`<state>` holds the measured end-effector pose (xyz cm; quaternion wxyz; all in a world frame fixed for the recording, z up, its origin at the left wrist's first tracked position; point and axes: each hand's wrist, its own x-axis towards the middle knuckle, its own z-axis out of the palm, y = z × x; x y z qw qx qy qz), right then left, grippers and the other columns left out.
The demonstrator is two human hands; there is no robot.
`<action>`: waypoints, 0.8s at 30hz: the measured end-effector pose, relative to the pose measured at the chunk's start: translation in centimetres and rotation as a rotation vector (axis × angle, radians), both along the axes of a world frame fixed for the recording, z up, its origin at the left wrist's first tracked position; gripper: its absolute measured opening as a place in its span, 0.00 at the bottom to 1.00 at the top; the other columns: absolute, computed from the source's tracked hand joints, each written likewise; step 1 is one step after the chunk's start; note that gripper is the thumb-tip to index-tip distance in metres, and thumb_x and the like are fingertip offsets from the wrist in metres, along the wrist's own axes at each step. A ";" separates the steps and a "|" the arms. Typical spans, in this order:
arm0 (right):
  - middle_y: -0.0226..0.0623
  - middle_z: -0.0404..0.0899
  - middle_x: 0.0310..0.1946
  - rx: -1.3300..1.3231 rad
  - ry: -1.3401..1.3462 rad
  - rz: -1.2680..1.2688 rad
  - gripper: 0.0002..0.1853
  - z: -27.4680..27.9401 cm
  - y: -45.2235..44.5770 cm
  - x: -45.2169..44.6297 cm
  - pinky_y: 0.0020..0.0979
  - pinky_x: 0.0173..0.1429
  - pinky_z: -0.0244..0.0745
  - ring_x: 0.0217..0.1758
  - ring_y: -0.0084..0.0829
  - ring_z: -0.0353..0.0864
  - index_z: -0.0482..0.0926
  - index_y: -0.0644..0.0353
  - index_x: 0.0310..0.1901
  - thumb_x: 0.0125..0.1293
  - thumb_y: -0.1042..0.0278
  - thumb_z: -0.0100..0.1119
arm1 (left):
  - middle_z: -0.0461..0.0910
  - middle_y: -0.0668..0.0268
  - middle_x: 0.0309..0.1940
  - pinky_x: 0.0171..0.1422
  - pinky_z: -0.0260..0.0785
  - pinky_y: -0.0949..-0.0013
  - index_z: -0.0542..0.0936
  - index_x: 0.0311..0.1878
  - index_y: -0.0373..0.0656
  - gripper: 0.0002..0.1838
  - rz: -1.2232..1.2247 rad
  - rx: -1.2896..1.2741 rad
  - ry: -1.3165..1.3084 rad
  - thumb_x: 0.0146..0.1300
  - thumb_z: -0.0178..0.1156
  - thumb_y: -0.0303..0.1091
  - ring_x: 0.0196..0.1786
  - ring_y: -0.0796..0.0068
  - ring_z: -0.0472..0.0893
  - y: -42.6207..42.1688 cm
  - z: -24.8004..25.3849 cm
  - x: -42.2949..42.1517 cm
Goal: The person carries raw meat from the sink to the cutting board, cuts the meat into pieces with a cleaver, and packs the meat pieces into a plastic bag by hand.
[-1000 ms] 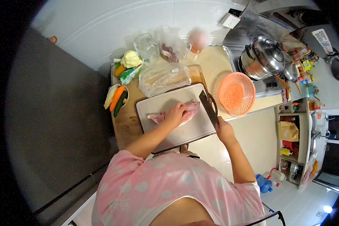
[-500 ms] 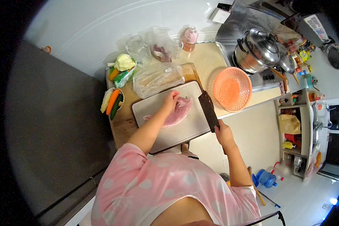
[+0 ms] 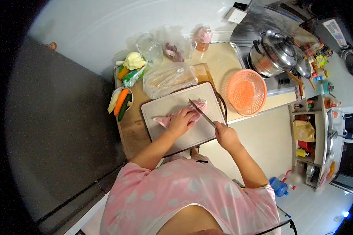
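A piece of raw pink meat lies across the white cutting board. My left hand presses down on the middle of the meat with its fingers bent. In my right hand is the handle of a cleaver. The blade stands edge down over the right part of the meat, just beside my left fingers. Whether the edge has gone into the meat I cannot tell.
An orange basket sits right of the board. Behind the board lies a clear plastic bag. A bowl with a carrot and cucumber is at the left. A steel pot stands on the stove, and a bottle near the wall.
My right hand has brought the cleaver left, from the board's right edge onto the meat. My left hand has let down the lifted meat end and now presses on its middle.
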<state>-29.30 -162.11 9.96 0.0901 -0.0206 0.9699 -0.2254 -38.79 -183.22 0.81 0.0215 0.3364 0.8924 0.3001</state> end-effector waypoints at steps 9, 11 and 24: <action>0.47 0.77 0.34 0.046 -0.019 0.005 0.14 -1.7 -0.8 0.0 0.45 0.33 0.76 0.31 0.50 0.80 0.70 0.57 0.50 0.61 0.72 0.49 | 0.72 0.60 0.51 0.54 0.68 0.52 0.77 0.50 0.45 0.20 0.035 -0.062 -0.012 0.53 0.62 0.39 0.53 0.55 0.72 -0.2 -0.6 -0.3; 0.48 0.77 0.33 0.015 0.025 0.014 0.13 -1.9 -1.0 -0.1 0.46 0.33 0.76 0.30 0.51 0.80 0.70 0.58 0.49 0.61 0.73 0.49 | 0.72 0.60 0.51 0.53 0.69 0.53 0.77 0.50 0.45 0.20 0.028 -0.056 0.034 0.53 0.62 0.39 0.53 0.55 0.72 -0.3 -0.7 -0.1; 0.52 0.78 0.36 -0.005 0.073 -0.215 0.12 -1.1 1.1 -0.7 0.49 0.39 0.74 0.35 0.53 0.78 0.70 0.60 0.47 0.60 0.73 0.51 | 0.73 0.65 0.50 0.55 0.69 0.59 0.77 0.49 0.47 0.20 0.088 0.011 0.035 0.50 0.63 0.33 0.52 0.61 0.73 -0.3 -0.8 0.5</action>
